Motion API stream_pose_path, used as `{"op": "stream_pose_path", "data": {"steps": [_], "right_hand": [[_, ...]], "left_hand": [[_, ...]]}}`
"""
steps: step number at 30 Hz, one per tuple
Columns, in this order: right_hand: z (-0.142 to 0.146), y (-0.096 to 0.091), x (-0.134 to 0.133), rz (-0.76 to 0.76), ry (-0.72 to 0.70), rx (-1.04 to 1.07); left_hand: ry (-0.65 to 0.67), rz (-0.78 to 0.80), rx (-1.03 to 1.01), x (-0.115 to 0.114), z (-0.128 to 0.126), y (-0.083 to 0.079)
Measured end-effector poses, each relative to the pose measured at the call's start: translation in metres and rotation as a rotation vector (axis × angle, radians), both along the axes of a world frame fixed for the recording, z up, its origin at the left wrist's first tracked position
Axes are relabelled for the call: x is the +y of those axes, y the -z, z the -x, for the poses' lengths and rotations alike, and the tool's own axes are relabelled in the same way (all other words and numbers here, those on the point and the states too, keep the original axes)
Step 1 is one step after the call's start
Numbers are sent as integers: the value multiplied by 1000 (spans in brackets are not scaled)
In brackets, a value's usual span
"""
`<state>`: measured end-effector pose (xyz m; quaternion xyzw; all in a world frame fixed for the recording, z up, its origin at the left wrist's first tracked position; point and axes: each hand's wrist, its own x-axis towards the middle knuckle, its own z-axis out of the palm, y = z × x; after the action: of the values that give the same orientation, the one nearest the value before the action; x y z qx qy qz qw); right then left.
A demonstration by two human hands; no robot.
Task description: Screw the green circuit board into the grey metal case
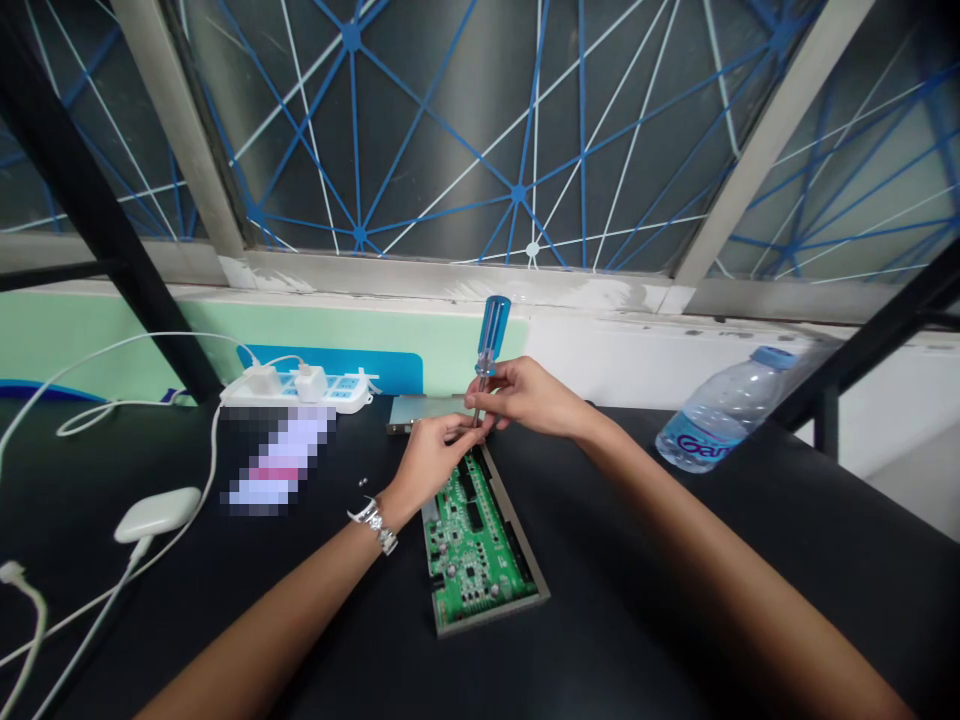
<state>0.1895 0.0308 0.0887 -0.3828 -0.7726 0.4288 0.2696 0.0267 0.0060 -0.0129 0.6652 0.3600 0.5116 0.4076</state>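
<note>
Pinching the screwdriver [493, 325] by its shaft just under the blue handle, the right hand [525, 395] has its thumb and fingers closed on it, and the tool stands nearly upright, its top leaning slightly right. The left hand [429, 455] reaches in from the other side, fingertips bunched beside the lower shaft; whether they clamp it or only steady something there, I cannot tell. Under these 2 hands lies the circuit board [480, 570], green in a grey frame, on the black table [615, 620], its near end uncovered. Just beyond is a flat metal piece [409, 410]; left of the wrist watch [375, 522] lie tiny shiny bits [363, 482], perhaps screws. Farther out are a power strip [352, 400] with 2 plugs on the left and a tilted bottle [712, 415] on the right.

A sideways push on the tall handle could make the tip slip and scratch the board or catch the left fingers; a brushing sleeve or wrist could scatter the bits.

Fingers hide the tip and the board's far end, and a pixelated patch [281, 460] masks what lies below the strip.
</note>
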Motion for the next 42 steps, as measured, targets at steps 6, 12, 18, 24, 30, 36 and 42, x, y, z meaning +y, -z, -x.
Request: {"op": "stream_pose_path", "data": {"steps": [6, 12, 18, 24, 30, 36, 42], "right_hand": [[-8, -1, 4, -30, 36, -33], [-8, -5, 1, -7, 5, -39], [-8, -5, 1, 20, -37, -21], [-3, -1, 2, 98, -64, 17], [1, 5, 3, 54, -19, 19], [-7, 3, 6, 17, -30, -2], [-9, 0, 5, 49, -51, 9]], "left_hand": [[-63, -12, 40, -4, 6, -2], [-138, -37, 80, -3, 12, 2], [-117, -35, 96, 0, 9, -1], [-39, -46, 58, 4, 3, 0], [-7, -19, 21, 5, 0, 4], [-43, -15, 51, -2, 6, 0], [-134, -35, 89, -3, 15, 1]]}}
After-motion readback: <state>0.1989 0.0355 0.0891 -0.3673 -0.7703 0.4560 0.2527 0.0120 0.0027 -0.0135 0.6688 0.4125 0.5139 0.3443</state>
